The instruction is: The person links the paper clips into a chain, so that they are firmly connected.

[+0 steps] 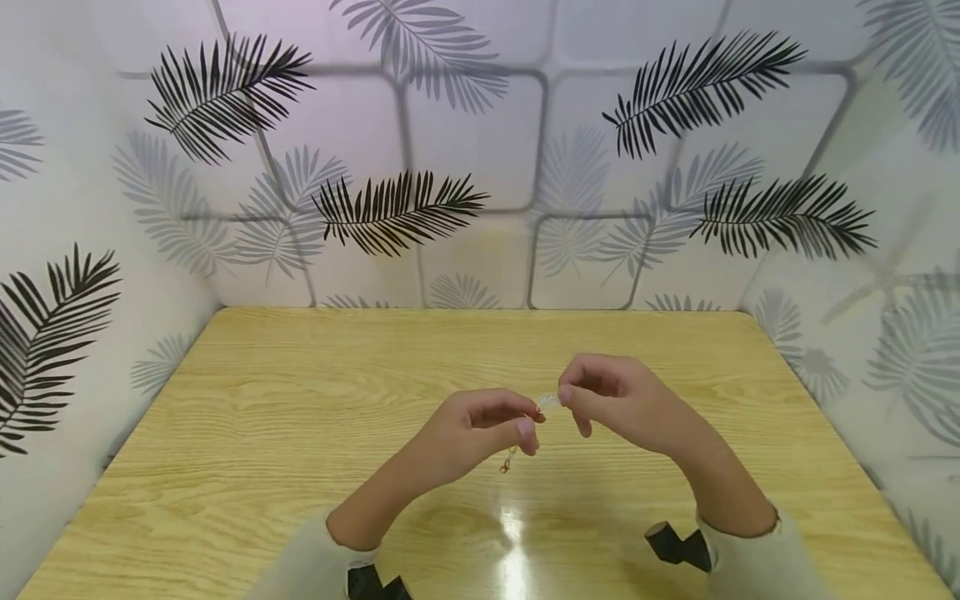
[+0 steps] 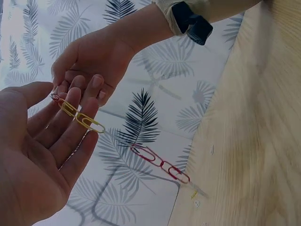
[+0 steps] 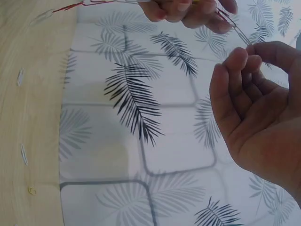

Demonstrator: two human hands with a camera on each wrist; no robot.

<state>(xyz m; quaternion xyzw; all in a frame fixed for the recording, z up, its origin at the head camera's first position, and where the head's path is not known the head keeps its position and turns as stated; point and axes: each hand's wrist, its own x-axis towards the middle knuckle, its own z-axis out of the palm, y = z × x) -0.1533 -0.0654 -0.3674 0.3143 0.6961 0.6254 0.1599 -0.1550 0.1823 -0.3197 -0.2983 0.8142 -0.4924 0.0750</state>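
A chain of linked paper clips [image 2: 89, 123] in red, yellow and white runs across the fingers of my left hand [image 1: 480, 429]. Its thumb and forefinger hold the chain near a red clip [image 2: 55, 97]. Below that hand, the chain's other end dangles, with red clips [image 2: 160, 162] and a pale clip at the tip. My right hand [image 1: 618, 400] pinches a white paper clip [image 3: 242, 35] between thumb and forefinger, next to the red clip. Whether the white clip is hooked through the red one cannot be made out.
On the wooden table [image 1: 300, 400] lie loose white paper clips [image 3: 20, 76] and a yellow one [image 3: 31, 190], seen in the wrist views. A wall with leaf-patterned paper [image 1: 472, 167] stands behind the table.
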